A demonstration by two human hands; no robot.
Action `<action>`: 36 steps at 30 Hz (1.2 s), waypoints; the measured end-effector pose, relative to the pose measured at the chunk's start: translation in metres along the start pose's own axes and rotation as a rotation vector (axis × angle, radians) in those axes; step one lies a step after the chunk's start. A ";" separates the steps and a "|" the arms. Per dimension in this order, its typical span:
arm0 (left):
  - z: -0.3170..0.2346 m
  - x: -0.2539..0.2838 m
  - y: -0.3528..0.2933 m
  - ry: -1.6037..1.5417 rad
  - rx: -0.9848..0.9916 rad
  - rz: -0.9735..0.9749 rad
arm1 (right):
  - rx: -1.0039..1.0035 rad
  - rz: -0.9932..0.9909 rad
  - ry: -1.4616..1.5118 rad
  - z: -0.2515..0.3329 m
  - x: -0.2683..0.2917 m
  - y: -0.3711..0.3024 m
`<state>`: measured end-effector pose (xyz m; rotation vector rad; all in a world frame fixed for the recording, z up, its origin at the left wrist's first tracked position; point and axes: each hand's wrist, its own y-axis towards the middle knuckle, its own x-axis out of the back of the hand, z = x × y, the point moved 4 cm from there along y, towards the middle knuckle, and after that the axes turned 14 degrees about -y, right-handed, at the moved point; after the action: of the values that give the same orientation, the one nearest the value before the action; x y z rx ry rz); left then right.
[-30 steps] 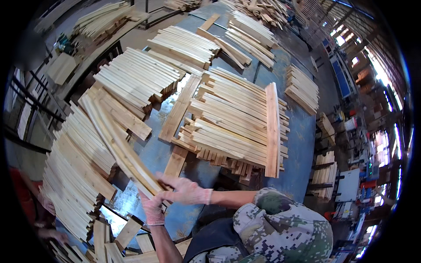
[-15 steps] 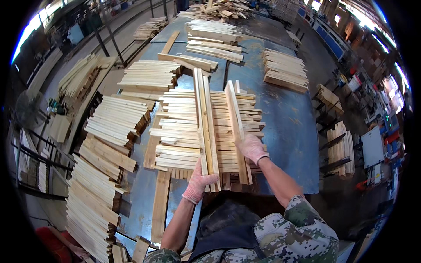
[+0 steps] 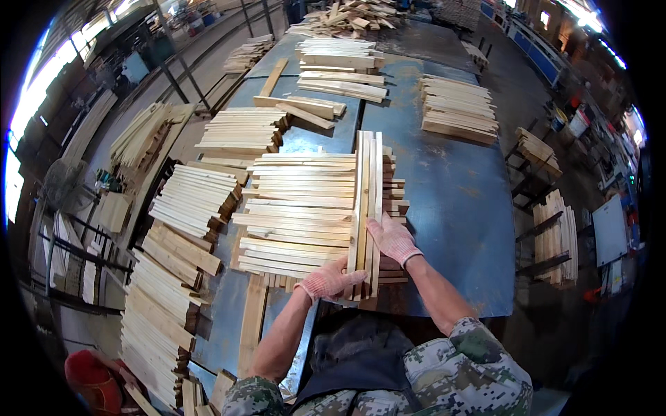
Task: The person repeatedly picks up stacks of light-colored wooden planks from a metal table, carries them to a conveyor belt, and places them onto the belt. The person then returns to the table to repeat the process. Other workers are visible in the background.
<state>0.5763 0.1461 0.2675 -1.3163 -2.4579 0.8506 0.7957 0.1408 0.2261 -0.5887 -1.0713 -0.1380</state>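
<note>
Several long wooden strips (image 3: 363, 194) lie side by side, pointing away from me, across a stack of crosswise wooden strips (image 3: 298, 211). My left hand (image 3: 331, 279), in a pale pink knit glove, is closed on their near end from the left. From the right, my gloved right hand (image 3: 393, 239) grips the same bundle farther up, its fingers partly hidden by the wood. To the right of the bundle, the ends of the crosswise strips stick out unevenly.
The stack rests on a blue metal table (image 3: 458, 229). Piles of strips (image 3: 194, 197) line its left side, and another pile (image 3: 458, 107) sits at the far right. A loose board (image 3: 253, 322) lies near my left forearm. A fan (image 3: 66, 184) stands at left.
The strips in my left hand have moved right and now lie against the strip in my right hand. My right hand has shifted slightly left, and the crosswise strips at left are uncovered.
</note>
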 end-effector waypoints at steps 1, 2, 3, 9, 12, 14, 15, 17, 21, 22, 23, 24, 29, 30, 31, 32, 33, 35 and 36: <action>-0.011 0.003 -0.006 0.246 0.162 0.024 | -0.007 0.003 0.039 -0.007 -0.003 0.001; -0.004 0.009 -0.003 0.328 0.171 -0.059 | 0.014 0.013 0.068 -0.004 -0.008 0.002; 0.000 0.012 -0.001 0.377 0.108 -0.128 | 0.032 0.020 0.096 -0.001 -0.013 0.003; 0.019 0.015 -0.019 0.372 -0.003 -0.307 | 0.462 -0.247 -0.291 -0.007 -0.036 0.015; 0.065 0.031 -0.020 0.129 -0.162 -0.392 | 0.260 -0.372 -0.044 0.006 -0.008 -0.010; 0.093 0.060 -0.072 -0.160 -0.224 -0.479 | 0.192 -0.493 0.098 0.022 0.015 -0.040; 0.109 0.072 -0.099 -0.294 -0.275 -0.503 | 0.262 -0.508 0.213 0.032 0.020 -0.045; 0.190 0.113 -0.139 -0.329 -0.422 -0.939 | 0.452 -0.524 0.429 0.075 0.023 -0.065; 0.364 0.202 -0.256 -0.300 -0.220 -1.761 | 0.650 -0.289 0.544 0.166 -0.012 -0.106; 0.395 0.223 -0.286 -0.272 -0.041 -1.878 | 0.720 -0.181 0.540 0.188 -0.025 -0.111; 0.410 0.248 -0.316 -0.258 0.220 -1.871 | 0.719 -0.089 0.535 0.208 -0.043 -0.119; 0.423 0.270 -0.344 -0.239 0.481 -1.850 | 0.722 0.007 0.533 0.230 -0.063 -0.128; 0.456 0.336 -0.377 -0.230 0.885 -1.752 | 0.776 0.345 0.261 0.299 -0.122 -0.169; 0.457 0.340 -0.378 -0.316 0.898 -1.688 | 0.800 0.380 0.221 0.303 -0.132 -0.171; 0.469 0.346 -0.376 -0.331 0.886 -1.695 | 0.823 0.415 0.180 0.305 -0.141 -0.171; 0.476 0.349 -0.381 -0.344 0.878 -1.706 | 0.829 0.441 0.147 0.305 -0.149 -0.171; 0.482 0.349 -0.383 -0.358 0.870 -1.716 | 0.828 0.455 0.137 0.305 -0.153 -0.171; 0.490 0.336 -0.390 -0.665 0.471 -1.770 | 0.843 0.482 0.127 0.306 -0.160 -0.176; 0.492 0.325 -0.398 -0.902 0.119 -1.733 | 0.785 0.520 0.121 0.312 -0.158 -0.183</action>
<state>-0.1043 0.0519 0.0817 1.5342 -2.6308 0.9318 0.4038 0.1213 0.2686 -0.1229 -0.7403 0.6700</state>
